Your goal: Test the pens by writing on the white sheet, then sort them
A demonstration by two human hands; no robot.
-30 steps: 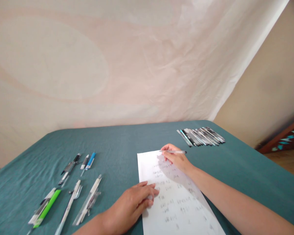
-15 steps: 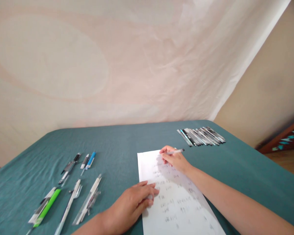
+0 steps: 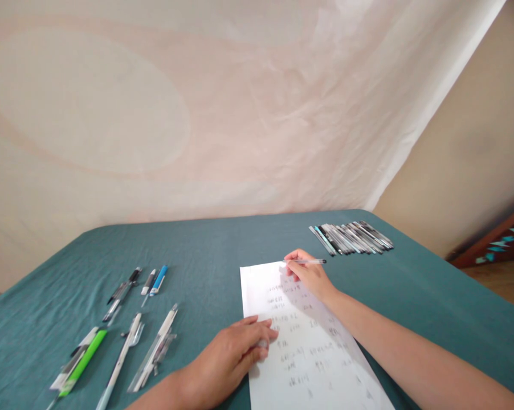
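A white sheet of paper (image 3: 302,393) with several lines of handwriting lies before me. Near its top edge my right hand (image 3: 306,273) is closed around a slim clear pen (image 3: 310,261) with a dark end. The pen lies almost level, pointing left, and the fingers partly cover its tip; I cannot tell whether it touches the paper. My left hand (image 3: 235,353) rests on the sheet's left edge with its fingers loosely bent and spread. No object shows clearly in it.
A row of several pens (image 3: 351,237) lies at the back right of the green-covered table (image 3: 214,245). At the left are a green pen (image 3: 84,363), a blue pen (image 3: 159,280), a white pen (image 3: 121,359) and several disassembled pen parts (image 3: 154,350).
My right hand has shifted slightly right and up on the page, and the pen now lies flatter. My left hand stays where it was.
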